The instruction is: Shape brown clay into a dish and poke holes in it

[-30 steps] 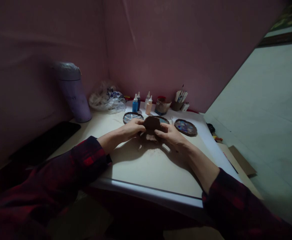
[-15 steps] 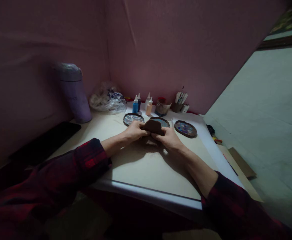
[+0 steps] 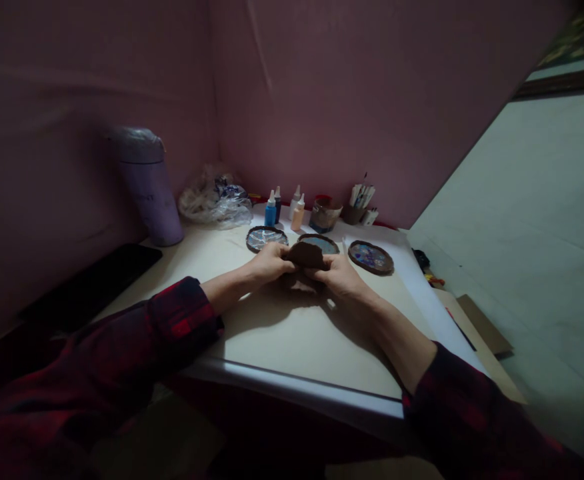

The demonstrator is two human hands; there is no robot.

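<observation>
Between both hands, a thin dark brown disc with an uneven edge (image 3: 306,255), perhaps clay, is held tilted up above the table. My left hand (image 3: 272,262) is closed on its left side, thumb on the near face. On the opposite side my right hand (image 3: 341,272) grips the edge, its fingers mostly hidden behind. Just beyond, partly covered by the disc, lies a brown-rimmed round piece with a blue-grey centre (image 3: 321,244). A similar piece with white lines (image 3: 267,238) is to the left, and one with a purple-blue centre (image 3: 371,257) to the right.
Small dropper bottles (image 3: 297,215) stand at the back beside a jar (image 3: 325,215) and a brush holder (image 3: 354,213). A crumpled plastic bag (image 3: 215,200) and a purple tumbler (image 3: 152,193) are at left, near a dark flat slab (image 3: 95,283). The table's front edge (image 3: 312,385) is close.
The disc has tipped slightly, its top edge a little lower. My thumbs have drawn apart from the middle toward its sides; both hands still hold it.
</observation>
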